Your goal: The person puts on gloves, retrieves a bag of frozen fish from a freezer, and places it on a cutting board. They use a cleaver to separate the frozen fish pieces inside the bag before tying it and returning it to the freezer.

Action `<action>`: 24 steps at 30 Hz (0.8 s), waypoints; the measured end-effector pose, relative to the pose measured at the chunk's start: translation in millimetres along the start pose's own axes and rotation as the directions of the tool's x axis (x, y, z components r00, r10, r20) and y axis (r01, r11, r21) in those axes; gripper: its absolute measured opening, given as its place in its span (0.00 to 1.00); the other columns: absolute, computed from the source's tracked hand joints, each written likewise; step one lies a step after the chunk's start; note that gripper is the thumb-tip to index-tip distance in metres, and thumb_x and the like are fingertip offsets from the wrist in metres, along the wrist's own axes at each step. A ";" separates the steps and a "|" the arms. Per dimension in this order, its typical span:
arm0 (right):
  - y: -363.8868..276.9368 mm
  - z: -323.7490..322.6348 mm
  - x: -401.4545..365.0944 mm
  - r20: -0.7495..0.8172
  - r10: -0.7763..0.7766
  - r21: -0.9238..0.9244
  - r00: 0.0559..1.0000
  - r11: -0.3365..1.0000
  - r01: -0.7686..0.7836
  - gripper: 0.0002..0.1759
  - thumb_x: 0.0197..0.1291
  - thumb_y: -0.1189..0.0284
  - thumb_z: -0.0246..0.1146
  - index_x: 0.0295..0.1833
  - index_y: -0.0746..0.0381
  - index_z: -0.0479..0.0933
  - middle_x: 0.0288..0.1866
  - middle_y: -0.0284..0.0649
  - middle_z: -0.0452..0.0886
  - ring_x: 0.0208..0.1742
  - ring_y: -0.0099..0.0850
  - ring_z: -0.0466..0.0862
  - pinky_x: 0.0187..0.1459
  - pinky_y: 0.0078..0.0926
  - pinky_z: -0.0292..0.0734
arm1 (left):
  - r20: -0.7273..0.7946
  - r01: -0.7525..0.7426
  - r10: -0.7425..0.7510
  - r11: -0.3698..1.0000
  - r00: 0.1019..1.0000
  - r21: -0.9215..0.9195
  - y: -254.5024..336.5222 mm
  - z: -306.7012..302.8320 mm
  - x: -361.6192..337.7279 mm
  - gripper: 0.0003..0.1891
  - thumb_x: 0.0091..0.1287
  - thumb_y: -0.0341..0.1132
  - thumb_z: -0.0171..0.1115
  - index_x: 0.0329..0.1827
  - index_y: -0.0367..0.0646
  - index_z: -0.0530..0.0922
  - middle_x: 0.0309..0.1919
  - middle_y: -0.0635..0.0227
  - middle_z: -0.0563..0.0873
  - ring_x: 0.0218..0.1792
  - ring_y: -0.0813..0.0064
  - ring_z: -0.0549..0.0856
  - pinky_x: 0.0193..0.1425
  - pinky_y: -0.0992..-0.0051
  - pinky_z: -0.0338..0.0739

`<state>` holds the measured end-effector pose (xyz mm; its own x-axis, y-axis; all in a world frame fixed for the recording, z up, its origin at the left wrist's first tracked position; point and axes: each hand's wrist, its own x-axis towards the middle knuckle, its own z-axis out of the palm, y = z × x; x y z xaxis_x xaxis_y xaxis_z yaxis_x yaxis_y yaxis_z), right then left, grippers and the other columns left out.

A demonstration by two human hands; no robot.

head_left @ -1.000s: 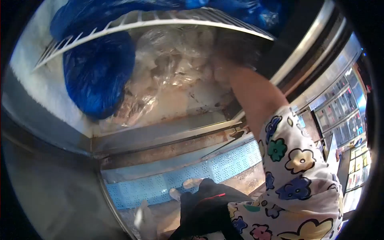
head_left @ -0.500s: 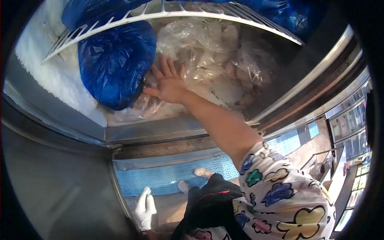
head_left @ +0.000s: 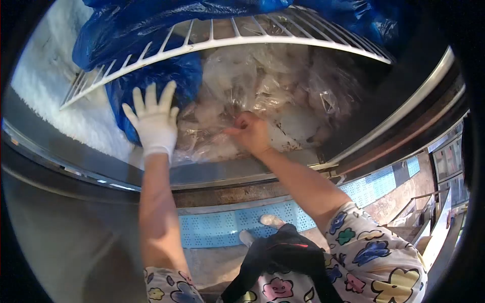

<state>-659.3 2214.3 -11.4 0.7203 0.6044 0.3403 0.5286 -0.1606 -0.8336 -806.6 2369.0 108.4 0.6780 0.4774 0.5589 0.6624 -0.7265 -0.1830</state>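
Observation:
My left hand (head_left: pixel 154 118), in a white glove, is spread flat against the lower blue plastic bag (head_left: pixel 188 76) on the floor of a frosted freezer. My right hand (head_left: pixel 251 133) is bare, its fingers curled in a pinch at the clear plastic bag (head_left: pixel 214 113). Pale, lumpy contents show through that clear plastic; their kind is hard to make out. Further right lies another crumpled clear bag (head_left: pixel 326 96).
A white wire shelf (head_left: pixel 227 44) spans the freezer above my hands, with more blue bags (head_left: pixel 131 30) on it. Thick frost (head_left: pixel 55 101) coats the left wall. Blue perforated mats (head_left: pixel 212 230) cover part of the floor by my feet.
My gloved left hand has come up from below onto the blue bag. My right hand has shifted right and down, its spread fingers now curled. The view has tilted slightly.

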 end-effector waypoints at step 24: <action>-44.4 -129.3 177.8 -0.358 -0.329 -0.187 0.874 0.942 0.278 0.21 0.59 0.61 0.63 0.55 0.61 0.75 0.57 0.53 0.76 0.55 0.48 0.80 0.54 0.44 0.77 | -0.062 -0.017 0.009 0.992 0.998 -0.122 -17.2 22.3 8.7 0.34 0.55 0.41 0.71 0.68 0.64 0.70 0.67 0.61 0.72 0.72 0.52 0.62 0.77 0.49 0.46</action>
<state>-496.6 2228.0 142.5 0.6165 0.3017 0.7273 0.7823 -0.1296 -0.6093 -805.1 2396.7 98.4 0.6631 0.4395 0.6059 0.6073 -0.7891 -0.0922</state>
